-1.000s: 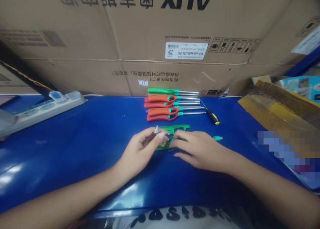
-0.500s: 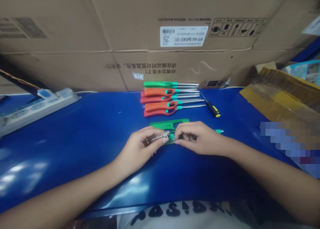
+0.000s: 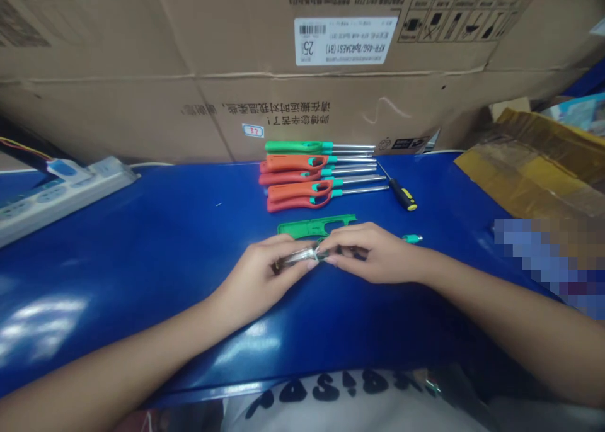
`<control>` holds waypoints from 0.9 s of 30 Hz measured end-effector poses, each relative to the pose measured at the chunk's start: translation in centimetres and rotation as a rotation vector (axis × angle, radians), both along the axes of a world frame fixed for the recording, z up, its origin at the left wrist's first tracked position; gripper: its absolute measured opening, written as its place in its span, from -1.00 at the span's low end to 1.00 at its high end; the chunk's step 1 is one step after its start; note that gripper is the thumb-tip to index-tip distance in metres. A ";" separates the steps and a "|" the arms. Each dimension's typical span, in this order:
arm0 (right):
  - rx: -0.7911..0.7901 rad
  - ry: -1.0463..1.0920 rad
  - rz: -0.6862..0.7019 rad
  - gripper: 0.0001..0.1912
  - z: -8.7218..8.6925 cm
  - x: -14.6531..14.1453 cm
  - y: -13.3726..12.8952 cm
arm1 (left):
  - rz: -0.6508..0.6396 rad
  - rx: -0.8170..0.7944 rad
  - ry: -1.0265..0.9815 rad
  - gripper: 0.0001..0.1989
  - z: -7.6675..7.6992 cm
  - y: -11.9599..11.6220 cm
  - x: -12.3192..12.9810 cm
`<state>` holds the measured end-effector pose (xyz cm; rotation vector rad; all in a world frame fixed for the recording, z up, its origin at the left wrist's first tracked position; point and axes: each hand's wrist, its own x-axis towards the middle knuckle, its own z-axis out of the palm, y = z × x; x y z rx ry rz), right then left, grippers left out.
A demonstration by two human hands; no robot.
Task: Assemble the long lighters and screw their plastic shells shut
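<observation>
Between the thumb and fingers of my left hand (image 3: 259,271) is a clear lighter fuel tank (image 3: 297,257), lying sideways. My right hand (image 3: 378,255) is closed in a pinch at the tank's right end; the small part in its fingertips is hidden. Just beyond both hands a green lighter shell half (image 3: 302,228) lies with its inner side up. A teal nozzle piece (image 3: 413,238) pokes out behind my right wrist. Farther back lie several assembled stick lighters (image 3: 297,190) in red, orange and green, their metal tubes pointing right.
A black and yellow screwdriver (image 3: 403,196) rests right of the lighters. On the left is a white power strip (image 3: 61,196) with a plug in it. A large cardboard box (image 3: 155,117) stands along the back of the blue table (image 3: 155,243). Brown-taped packaging (image 3: 534,155) occupies the right side.
The view has tilted down slightly. My right fingers have turned and closed nearer the tank's end, and the teal part seen there before is now covered. My left hand keeps its hold.
</observation>
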<state>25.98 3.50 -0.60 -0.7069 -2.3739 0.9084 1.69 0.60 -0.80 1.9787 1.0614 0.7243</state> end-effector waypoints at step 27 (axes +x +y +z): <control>-0.091 0.059 -0.045 -0.82 0.1 0.0 0.4 | 0.068 -0.279 -0.201 -0.76 -0.5 -0.1 0.2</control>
